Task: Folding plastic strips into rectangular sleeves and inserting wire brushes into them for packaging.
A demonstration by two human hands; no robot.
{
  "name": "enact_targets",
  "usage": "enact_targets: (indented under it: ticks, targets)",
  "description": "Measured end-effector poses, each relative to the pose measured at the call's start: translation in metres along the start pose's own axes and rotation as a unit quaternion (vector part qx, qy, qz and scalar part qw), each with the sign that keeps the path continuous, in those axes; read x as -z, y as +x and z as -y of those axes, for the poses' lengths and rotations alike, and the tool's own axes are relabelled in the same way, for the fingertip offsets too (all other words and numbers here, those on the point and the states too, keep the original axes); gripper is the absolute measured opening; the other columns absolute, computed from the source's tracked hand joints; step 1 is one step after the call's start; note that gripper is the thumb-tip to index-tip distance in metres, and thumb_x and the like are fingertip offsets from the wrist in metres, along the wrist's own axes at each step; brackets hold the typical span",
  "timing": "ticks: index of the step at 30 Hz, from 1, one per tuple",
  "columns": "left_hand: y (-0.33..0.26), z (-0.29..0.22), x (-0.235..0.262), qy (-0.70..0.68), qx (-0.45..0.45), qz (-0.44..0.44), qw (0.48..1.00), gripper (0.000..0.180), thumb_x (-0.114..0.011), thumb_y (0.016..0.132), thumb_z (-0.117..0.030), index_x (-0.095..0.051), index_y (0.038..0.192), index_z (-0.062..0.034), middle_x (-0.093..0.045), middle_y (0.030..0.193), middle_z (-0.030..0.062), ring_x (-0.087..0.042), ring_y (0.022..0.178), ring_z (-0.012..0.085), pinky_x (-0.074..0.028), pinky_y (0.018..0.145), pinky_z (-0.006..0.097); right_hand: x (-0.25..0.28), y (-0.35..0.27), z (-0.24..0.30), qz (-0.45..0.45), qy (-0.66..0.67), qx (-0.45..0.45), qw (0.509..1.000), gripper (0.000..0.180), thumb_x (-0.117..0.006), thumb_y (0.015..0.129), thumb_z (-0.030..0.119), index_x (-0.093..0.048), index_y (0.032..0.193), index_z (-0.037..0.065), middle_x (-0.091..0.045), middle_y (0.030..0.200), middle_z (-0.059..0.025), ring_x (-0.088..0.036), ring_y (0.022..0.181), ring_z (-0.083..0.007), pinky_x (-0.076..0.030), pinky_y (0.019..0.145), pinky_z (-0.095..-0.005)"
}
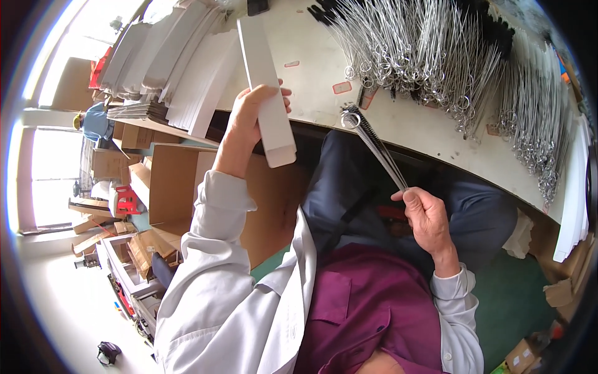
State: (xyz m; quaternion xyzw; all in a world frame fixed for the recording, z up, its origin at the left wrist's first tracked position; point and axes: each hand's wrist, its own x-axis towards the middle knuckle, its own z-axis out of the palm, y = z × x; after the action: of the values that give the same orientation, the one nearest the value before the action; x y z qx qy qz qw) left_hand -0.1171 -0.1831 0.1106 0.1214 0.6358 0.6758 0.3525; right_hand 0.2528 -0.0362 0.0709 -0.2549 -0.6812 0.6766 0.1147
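Hands [430, 221] hold carton [273, 121] and brushes [377, 148] near a red-edged label [342, 88] (seemingly printed).

The slim box [273, 118] in my left hand [248, 111] looks like smooth, matt white card. The brushes [381, 151] in my right hand [427, 219] are shiny metal wire with rough, dark bristles; the heaped brushes [414, 53] gleam likewise. The tabletop [308, 87] looks smooth and matt. My white sleeves [215, 274] and maroon shirt [358, 287] are creased cloth, and the carton [171, 193] beside me is dull brown cardboard.
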Motion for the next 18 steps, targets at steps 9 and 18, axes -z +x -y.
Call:
enact_targets:
  ticks: [9, 18]
  targets:
    - [0.006, 0.008, -0.036, -0.165, -0.063, 0.001, 0.984, 0.044, -0.064, 0.097, -0.014, -0.051, 0.135, 0.0047, -0.066, 0.113, 0.0235, -0.066, 0.088, 0.0242, -0.059, 0.082, 0.038, -0.015, -0.012, 0.004, 0.054, -0.066, 0.008, 0.996, 0.036, -0.060, 0.108, 0.030, -0.073, 0.100, -0.002, -0.057, 0.063, -0.0062, -0.044, 0.058, -0.0089, -0.041, 0.054, -0.0286]
    - [-0.012, 0.014, -0.066, -0.206, -0.067, 0.008, 0.976, 0.042, -0.062, 0.099, -0.020, -0.054, 0.129, 0.0080, -0.065, 0.109, 0.0245, -0.065, 0.085, 0.0248, -0.059, 0.081, 0.041, -0.011, -0.006, -0.009, 0.041, -0.103, 0.007, 0.994, 0.038, -0.060, 0.108, 0.033, -0.073, 0.099, -0.002, -0.046, 0.059, -0.0081, -0.039, 0.056, -0.0108, -0.035, 0.051, -0.0317]
